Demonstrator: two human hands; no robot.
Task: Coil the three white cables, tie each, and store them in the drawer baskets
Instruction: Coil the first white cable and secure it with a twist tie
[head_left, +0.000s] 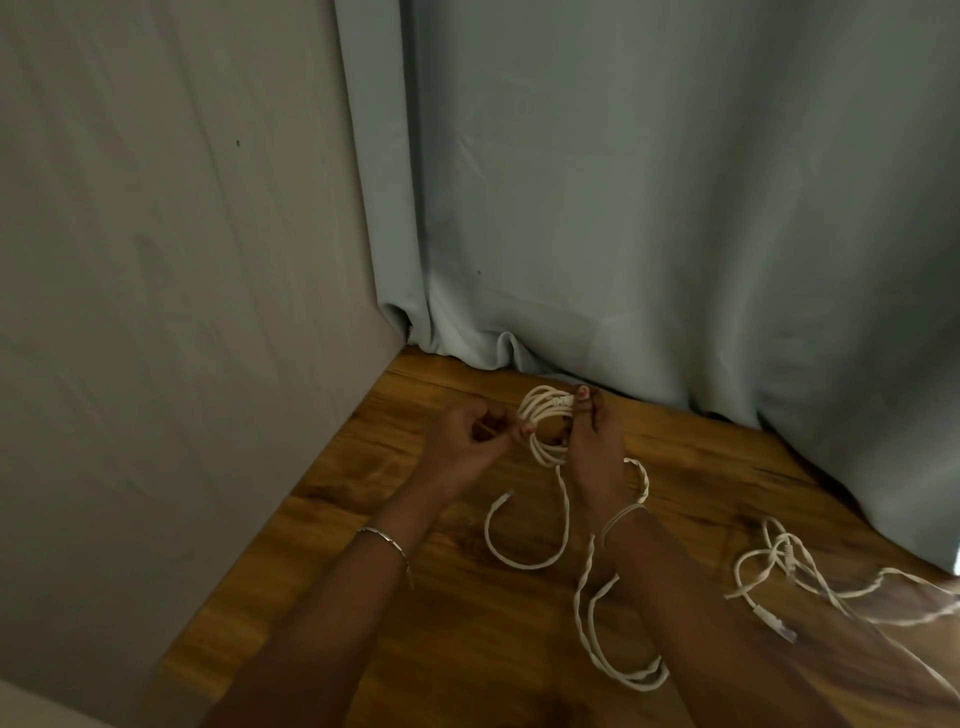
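Observation:
A white cable coil (544, 426) hangs in the air between both hands, above the wooden floor (467, 597). My right hand (595, 447) pinches the coil at its wrapped top. My left hand (467, 441) has its fingers curled and pinches the coil's left side. The coil's loose tail (524, 556) loops down onto the floor. A twisted white cable (602, 634) lies under my right forearm. Another loose white cable (789, 577) with a plug sprawls at the right.
A beige wall (182, 286) closes off the left side. A pale blue curtain (675, 208) hangs to the floor behind the hands and along the right. No drawer or basket is in view.

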